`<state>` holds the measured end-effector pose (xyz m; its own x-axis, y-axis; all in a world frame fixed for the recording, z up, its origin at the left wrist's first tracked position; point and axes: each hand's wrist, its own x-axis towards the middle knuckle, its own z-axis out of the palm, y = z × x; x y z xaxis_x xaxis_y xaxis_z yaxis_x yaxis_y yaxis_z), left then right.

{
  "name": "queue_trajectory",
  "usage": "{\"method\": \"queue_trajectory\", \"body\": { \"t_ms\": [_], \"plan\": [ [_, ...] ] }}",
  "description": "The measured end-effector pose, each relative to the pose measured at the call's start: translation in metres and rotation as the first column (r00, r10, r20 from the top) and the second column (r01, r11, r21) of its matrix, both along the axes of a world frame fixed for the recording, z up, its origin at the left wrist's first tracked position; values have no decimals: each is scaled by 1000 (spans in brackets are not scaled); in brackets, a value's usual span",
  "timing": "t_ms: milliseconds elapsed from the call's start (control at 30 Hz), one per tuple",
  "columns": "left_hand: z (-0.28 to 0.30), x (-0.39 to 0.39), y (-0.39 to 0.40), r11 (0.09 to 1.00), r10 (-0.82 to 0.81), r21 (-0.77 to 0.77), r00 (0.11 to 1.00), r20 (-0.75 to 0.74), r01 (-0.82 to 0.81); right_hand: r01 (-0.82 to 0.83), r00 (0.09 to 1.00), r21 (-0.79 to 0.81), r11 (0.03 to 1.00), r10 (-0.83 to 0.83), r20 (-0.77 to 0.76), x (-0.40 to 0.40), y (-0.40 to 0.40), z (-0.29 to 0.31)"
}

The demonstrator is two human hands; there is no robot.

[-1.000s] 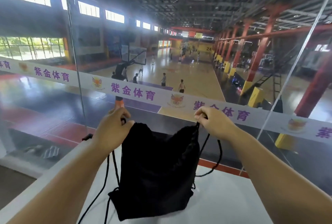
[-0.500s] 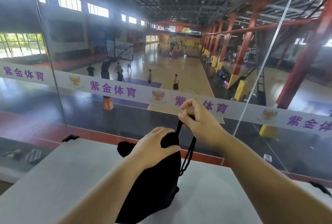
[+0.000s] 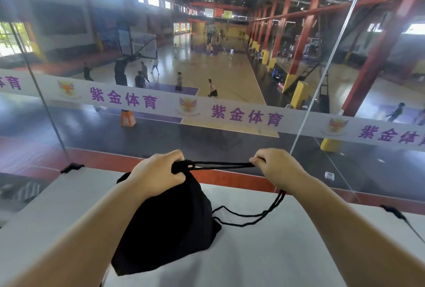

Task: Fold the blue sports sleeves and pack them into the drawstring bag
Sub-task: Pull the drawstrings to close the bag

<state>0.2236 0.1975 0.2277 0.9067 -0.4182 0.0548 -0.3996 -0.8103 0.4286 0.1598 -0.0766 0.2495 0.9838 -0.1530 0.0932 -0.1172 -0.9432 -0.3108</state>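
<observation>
My left hand (image 3: 158,175) is clenched around the cinched neck of the one black bag (image 3: 167,229), which rests on the white table (image 3: 287,252). My right hand (image 3: 279,167) pinches two cords (image 3: 220,165), drawn taut between my two hands. No sleeves show.

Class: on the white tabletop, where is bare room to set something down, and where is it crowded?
Bare: the white tabletop right of the black drawstring bag, beyond the slack cord loop; also the strip left of the bag, toward the glass. Crowded: the centre, where the left hand and right hand hold bag and cords.
</observation>
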Motion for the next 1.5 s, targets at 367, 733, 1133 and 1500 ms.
{"method": "queue_trajectory", "body": {
  "t_ms": [367, 733, 1133, 1500],
  "plan": [
    [-3, 14, -7, 991, -95, -104, 994, -62, 89, -334, 908, 396, 855, 405, -109, 30, 65, -19],
    [-3, 25, -4, 988, -101, -115, 995, 14, 101, -324, 935, 432, 842, 354, 11, 49, 76, -13],
    [-27, 32, 14, 996, 43, 77, 993, 111, -52, 39, 997, 187, 982, -51, 60, 29, -6, -15],
    [-28, 15, 26, 988, 24, -153, 999, 40, -18, -182, 960, 209, 961, 220, -175, 34, 57, -33]
  ]
}}
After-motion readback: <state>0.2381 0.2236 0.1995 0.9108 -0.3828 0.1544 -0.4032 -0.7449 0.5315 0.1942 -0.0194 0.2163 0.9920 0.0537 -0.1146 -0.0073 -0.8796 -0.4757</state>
